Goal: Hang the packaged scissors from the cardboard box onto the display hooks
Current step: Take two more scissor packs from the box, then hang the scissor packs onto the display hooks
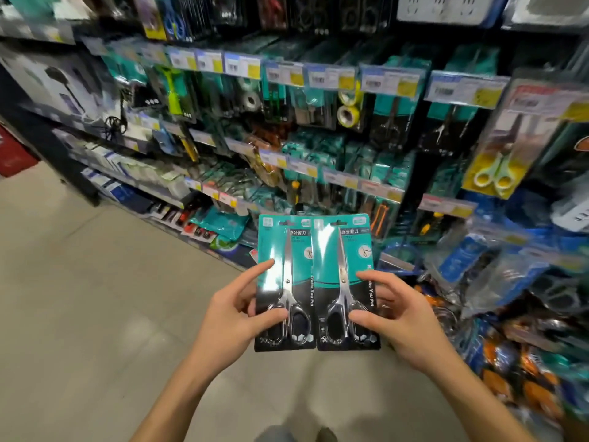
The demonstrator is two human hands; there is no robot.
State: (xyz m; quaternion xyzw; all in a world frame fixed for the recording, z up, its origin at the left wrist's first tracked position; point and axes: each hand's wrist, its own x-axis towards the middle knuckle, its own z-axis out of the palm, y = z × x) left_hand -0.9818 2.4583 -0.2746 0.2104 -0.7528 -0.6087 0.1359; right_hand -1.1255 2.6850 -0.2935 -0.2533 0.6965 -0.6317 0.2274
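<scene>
I hold two packaged scissors side by side in front of me, each a teal and black card with steel scissors under clear plastic. My left hand [237, 309] grips the left scissors pack [283, 250] by its lower left edge. My right hand [393, 309] grips the right scissors pack [342, 250] by its lower right edge. Both cards stand upright with their hang holes at the top. Behind them is the display wall with hooks [318, 129], full of teal packages. The cardboard box is out of view.
Price-tag rails [322, 76] run along the rows of hooks. A yellow-handled scissors pack [497, 154] hangs at the right. Bagged goods [510, 282] pile up low at the right. Boxes fill the lower shelves [134, 173] at the left. The beige floor [95, 298] spreads left and below.
</scene>
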